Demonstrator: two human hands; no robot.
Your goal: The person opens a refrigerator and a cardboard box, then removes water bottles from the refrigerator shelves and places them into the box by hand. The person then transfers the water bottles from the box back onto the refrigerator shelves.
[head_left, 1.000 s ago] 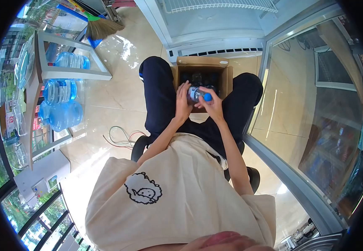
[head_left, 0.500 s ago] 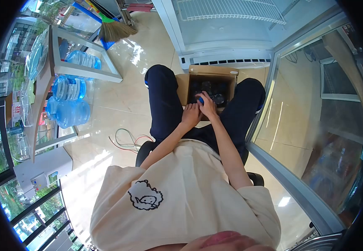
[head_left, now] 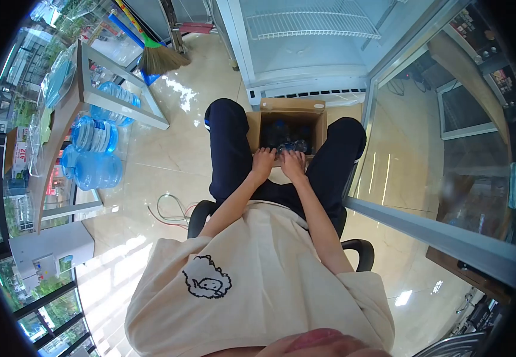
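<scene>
Between my knees stands an open cardboard box (head_left: 317, 128) with several clear plastic bottles (head_left: 280, 128) in its shaded inside. One clear bottle (head_left: 295, 146) lies on its side near the box's front rim. My left hand (head_left: 264, 162) is at the left part of that rim, its fingers bent over the edge. Beside it my right hand (head_left: 292, 163) also has its fingers over the rim, right below the lying bottle. Whether the right fingertips touch the bottle cannot be made out.
An upright fridge (head_left: 305, 56) with a wire shelf (head_left: 317, 27) stands just behind the box. Its glass door (head_left: 401, 154) swings out at my right. Large blue water bottles (head_left: 97, 169) stand under a table at left, near a broom (head_left: 160, 56). Cables (head_left: 172, 208) lie on the floor.
My right hand has drawn back from inside the box, away from a blue cap, to the front rim. My left hand is now farther from it. The view has shifted slightly.
</scene>
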